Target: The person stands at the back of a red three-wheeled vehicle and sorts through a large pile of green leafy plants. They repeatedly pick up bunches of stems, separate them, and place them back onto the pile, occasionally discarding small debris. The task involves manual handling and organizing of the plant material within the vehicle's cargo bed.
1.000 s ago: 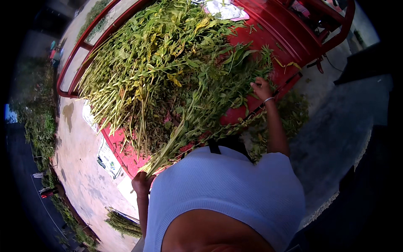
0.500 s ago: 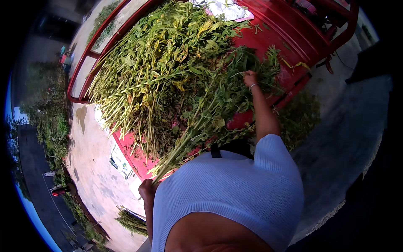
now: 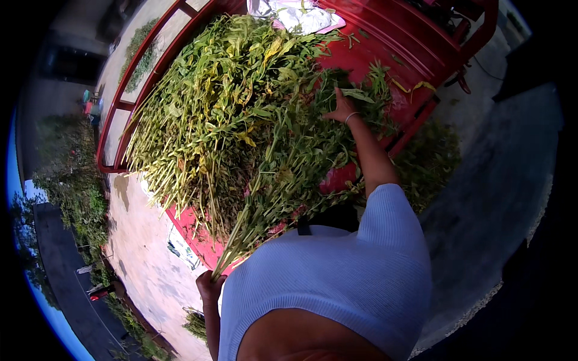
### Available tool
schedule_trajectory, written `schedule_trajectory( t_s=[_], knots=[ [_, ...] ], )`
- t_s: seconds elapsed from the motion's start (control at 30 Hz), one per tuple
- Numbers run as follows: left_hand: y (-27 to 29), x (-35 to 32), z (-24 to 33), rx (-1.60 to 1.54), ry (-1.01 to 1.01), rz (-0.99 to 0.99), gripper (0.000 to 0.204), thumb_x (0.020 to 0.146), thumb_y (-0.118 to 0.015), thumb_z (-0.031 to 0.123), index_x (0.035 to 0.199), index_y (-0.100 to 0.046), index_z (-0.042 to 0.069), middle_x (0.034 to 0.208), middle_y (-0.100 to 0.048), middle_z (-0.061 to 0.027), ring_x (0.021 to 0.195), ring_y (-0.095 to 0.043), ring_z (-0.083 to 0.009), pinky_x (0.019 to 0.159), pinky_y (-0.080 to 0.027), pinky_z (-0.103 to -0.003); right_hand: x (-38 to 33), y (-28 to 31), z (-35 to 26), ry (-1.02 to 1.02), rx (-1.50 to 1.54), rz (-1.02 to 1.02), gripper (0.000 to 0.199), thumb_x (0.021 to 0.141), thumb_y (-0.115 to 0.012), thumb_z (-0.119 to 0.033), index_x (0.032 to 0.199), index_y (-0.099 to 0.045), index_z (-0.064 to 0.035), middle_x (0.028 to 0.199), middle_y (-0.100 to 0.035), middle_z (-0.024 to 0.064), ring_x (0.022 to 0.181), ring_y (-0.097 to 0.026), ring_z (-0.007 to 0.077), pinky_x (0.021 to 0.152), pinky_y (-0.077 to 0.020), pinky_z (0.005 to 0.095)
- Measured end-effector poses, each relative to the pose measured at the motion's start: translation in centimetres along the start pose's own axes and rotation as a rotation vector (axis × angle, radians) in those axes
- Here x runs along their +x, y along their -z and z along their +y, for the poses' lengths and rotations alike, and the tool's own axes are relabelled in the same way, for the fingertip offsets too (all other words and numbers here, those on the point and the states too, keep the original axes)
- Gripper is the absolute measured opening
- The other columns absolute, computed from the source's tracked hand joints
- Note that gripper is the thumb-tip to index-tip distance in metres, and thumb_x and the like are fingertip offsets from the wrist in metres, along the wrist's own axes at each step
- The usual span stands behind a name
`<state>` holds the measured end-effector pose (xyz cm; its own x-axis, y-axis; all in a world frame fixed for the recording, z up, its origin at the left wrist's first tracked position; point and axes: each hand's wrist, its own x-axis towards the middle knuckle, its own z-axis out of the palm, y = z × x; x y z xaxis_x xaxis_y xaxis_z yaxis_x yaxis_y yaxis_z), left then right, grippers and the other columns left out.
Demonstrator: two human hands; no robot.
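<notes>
My left hand (image 3: pixel 210 285) is closed around the cut ends of a bundle of leafy green stalks (image 3: pixel 244 225), low beside my body. The bundle slants up and to the right from that fist, and its leafy tops spread over the red cart bed (image 3: pixel 394 45). Among those tops is my right hand (image 3: pixel 343 109), thumb and forefinger apart, nothing visibly gripped; some of its fingers are hard to make out against the leaves. To the left of the bundle lies a big pile of cut plants (image 3: pixel 211 90), with yellowing leaves and pale stalk ends pointing toward the lower left.
A red metal rail (image 3: pixel 118 141) borders the cart's left side. White cloth or sacking (image 3: pixel 304 17) lies at the far edge, and a yellow strap (image 3: pixel 415 86) hangs at the right. Another small bundle (image 3: pixel 194 323) rests on the concrete, with dark greenery (image 3: pixel 430 156) right of the cart.
My right hand has moved left and slightly up, and its fingers have spread from a pinch on a stem. My left hand still grips the stalk ends. The whole view has shifted a little.
</notes>
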<state>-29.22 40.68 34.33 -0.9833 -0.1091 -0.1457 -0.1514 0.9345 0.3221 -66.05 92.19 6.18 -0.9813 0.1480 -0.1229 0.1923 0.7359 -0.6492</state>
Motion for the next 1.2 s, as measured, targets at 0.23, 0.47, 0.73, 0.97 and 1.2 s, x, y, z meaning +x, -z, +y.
schedule_trajectory(
  t_s=[0.23, 0.47, 0.73, 0.97, 1.2],
  knots=[
    [3.9, -0.4, 2.8, 0.067, -0.036, -0.042, 0.039, 0.05, -0.083, 0.015, 0.056, -0.047, 0.003, 0.049, -0.045, -0.0107, 0.043, -0.043, -0.0261, 0.042, -0.035, -0.035, 5.6, -5.9, 3.0, -0.147, 0.381, 0.388, 0.073, 0.079, -0.063, -0.015, 0.139, -0.023, -0.0057, 0.105, -0.06, 0.0219, 0.095, -0.059, 0.0347, 0.079, -0.0465, 0.0413],
    [1.9, -1.1, 1.9, 0.051, 0.061, -0.061, 0.041, 0.054, -0.082, 0.021, 0.055, -0.045, 0.003, 0.048, -0.044, -0.0117, 0.042, -0.041, -0.0269, 0.043, -0.036, -0.036, 2.2, -6.3, 2.5, 0.086, 0.429, 0.138, 0.029, 0.075, -0.06, -0.014, 0.102, -0.057, -0.0015, 0.085, -0.06, 0.0211, 0.08, -0.058, 0.0383, 0.068, -0.0464, 0.0427],
    [-0.1, 0.7, -1.3, -0.027, 0.056, -0.102, 0.046, 0.062, -0.079, 0.029, 0.055, -0.043, 0.002, 0.046, -0.04, -0.0142, 0.041, -0.036, -0.0307, 0.042, -0.033, -0.038, -4.3, -0.2, -3.6, 0.312, 0.268, -0.372, 0.041, 0.087, -0.056, -0.038, 0.079, -0.054, 0.0024, 0.066, -0.055, 0.0164, 0.064, -0.057, 0.0292, 0.061, -0.0427, 0.0428],
    [-1.2, 1.4, -2.8, -0.064, 0.066, -0.115, 0.039, 0.064, -0.078, 0.023, 0.059, -0.046, 0.002, 0.049, -0.042, -0.0134, 0.043, -0.036, -0.0264, 0.043, -0.033, -0.037, -10.7, 13.5, 0.7, 0.035, 0.575, 0.042, 0.03, 0.09, -0.054, -0.03, 0.087, -0.059, 0.0005, 0.073, -0.062, 0.007, 0.067, -0.057, 0.0158, 0.062, -0.0449, 0.0344],
    [-2.1, 2.1, -3.7, -0.033, 0.038, -0.143, 0.035, 0.066, -0.077, 0.02, 0.062, -0.048, 0.001, 0.05, -0.045, -0.0144, 0.044, -0.043, -0.027, 0.044, -0.035, -0.037, -23.1, 12.6, 14.8, -0.363, -0.509, 0.162, 0.077, 0.065, -0.078, -0.039, 0.127, -0.047, -0.0059, 0.112, -0.058, 0.0197, 0.106, -0.055, 0.0359, 0.088, -0.0465, 0.0442]
  ],
)
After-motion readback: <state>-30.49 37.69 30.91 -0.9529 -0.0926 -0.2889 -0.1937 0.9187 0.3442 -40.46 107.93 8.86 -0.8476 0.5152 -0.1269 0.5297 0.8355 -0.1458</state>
